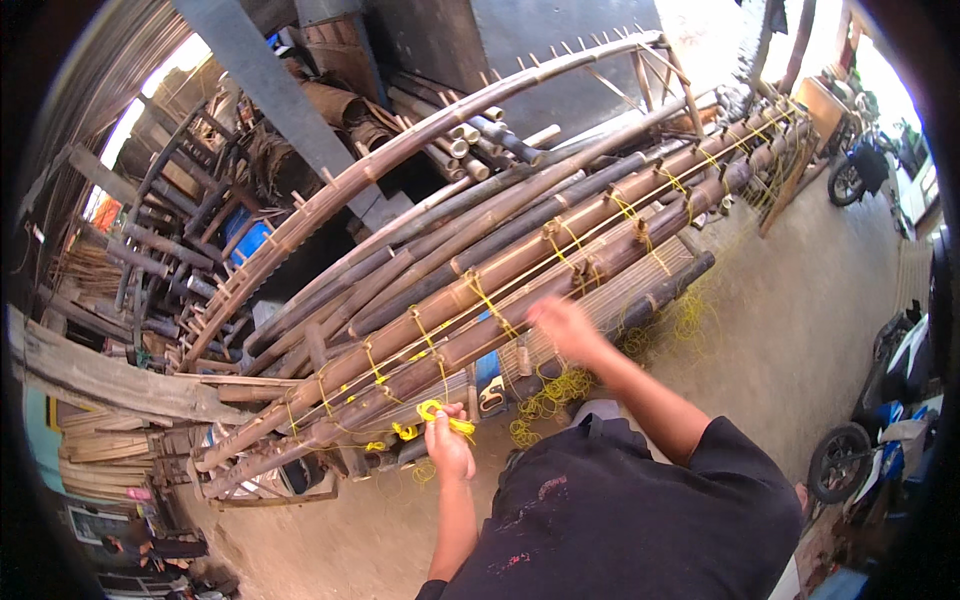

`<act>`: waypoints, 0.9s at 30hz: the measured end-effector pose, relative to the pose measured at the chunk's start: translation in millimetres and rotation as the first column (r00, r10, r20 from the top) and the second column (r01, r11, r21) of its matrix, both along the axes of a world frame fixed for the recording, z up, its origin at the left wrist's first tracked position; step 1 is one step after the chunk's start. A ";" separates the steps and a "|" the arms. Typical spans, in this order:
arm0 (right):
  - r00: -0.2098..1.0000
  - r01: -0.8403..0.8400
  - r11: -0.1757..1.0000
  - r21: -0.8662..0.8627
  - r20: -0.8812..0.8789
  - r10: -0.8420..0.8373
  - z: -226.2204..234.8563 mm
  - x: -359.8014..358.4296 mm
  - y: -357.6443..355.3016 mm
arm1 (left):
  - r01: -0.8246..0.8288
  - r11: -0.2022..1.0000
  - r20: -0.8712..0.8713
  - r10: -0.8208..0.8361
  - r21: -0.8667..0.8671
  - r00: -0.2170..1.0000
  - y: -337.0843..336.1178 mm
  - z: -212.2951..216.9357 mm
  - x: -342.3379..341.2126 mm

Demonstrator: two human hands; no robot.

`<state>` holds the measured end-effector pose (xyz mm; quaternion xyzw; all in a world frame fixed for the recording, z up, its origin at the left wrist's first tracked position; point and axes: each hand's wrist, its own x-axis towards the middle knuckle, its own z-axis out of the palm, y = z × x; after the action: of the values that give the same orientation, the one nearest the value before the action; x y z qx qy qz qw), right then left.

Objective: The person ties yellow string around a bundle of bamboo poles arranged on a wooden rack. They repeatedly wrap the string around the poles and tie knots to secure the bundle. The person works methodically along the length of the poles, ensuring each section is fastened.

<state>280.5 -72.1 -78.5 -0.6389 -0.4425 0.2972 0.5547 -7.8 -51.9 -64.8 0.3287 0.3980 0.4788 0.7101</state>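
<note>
My left hand (450, 447) is closed on a small bundle of yellow cord (432, 409), at the near side of two long bamboo poles. My right hand (567, 330) hovers by the near bamboo pole (470, 345), smeared by motion, so its fingers do not show clearly. Yellow cord ties (484, 297) wrap the near and the far bamboo pole (455, 296) at several spots along their length. A handsaw (490, 388) with a pale handle and blue part lies just below the poles, between my hands. Loose yellow cord (560, 395) lies tangled below my right hand.
Behind the poles rises a curved bamboo rail (400, 133) with upright pegs. More bamboo poles (460, 150) and a blue container (245, 237) are stacked at the back. Motorbikes (840, 460) stand at the right. A person (150, 548) is at the far lower left.
</note>
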 end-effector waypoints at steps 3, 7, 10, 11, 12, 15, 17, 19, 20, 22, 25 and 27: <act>0.849 0.513 0.846 0.145 0.062 -0.525 -36.5 140.7 -13.1 | 0.024 0.999 -0.054 -0.022 0.026 0.998 2.6 2.7 17.9; 0.650 0.663 0.735 0.141 0.378 -0.659 -42.3 213.3 -34.6 | 0.056 0.998 -0.048 -0.056 0.001 0.997 2.9 2.3 60.3; 0.594 0.643 0.747 0.169 0.506 -0.626 -47.3 226.2 -32.7 | 0.073 0.997 -0.008 -0.073 -0.013 0.997 -4.5 6.5 90.7; 0.563 0.640 0.746 0.186 0.547 -0.619 -48.9 230.2 -31.9 | 0.082 0.997 -0.007 -0.082 -0.003 0.997 -7.0 9.7 102.5; 0.511 0.645 0.734 0.212 0.594 -0.621 -52.4 233.2 -33.1 | 0.091 0.996 -0.005 -0.091 0.005 0.996 -9.6 10.4 111.2; 0.403 0.643 0.717 0.269 0.677 -0.616 -56.1 237.0 -29.7 | 0.112 0.994 0.011 -0.112 -0.018 0.994 -17.0 6.2 123.8; 0.451 0.642 0.745 0.179 0.698 -0.557 -55.3 238.3 -31.1 | 0.103 0.994 0.009 -0.103 -0.048 0.995 -22.2 2.4 129.6; 0.454 0.633 0.758 0.157 0.718 -0.527 -56.7 241.8 -35.1 | 0.103 0.993 0.001 -0.103 -0.049 0.995 -23.5 0.9 131.6; 0.474 0.616 0.771 0.162 0.705 -0.527 -56.7 242.9 -35.5 | 0.102 0.993 -0.003 -0.103 -0.050 0.995 -23.2 0.7 132.6; 0.510 0.578 0.797 0.175 0.685 -0.521 -50.7 245.0 -39.4 | 0.074 0.996 -0.022 -0.075 -0.053 0.997 -21.8 -2.2 134.2; 0.691 0.550 0.817 0.175 0.455 -0.562 -39.0 248.3 -40.7 | 0.070 0.996 -0.010 -0.071 -0.056 0.997 -17.9 -2.3 133.3; 0.704 0.503 0.840 0.205 0.466 -0.535 -33.1 252.5 -40.4 | 0.067 0.996 -0.018 -0.068 -0.057 0.998 -16.4 -0.8 132.0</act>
<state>533.1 -112.5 -111.6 -0.7746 -0.3831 -0.0631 0.4993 124.2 -68.3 -65.6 0.3263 0.4071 0.4398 0.7311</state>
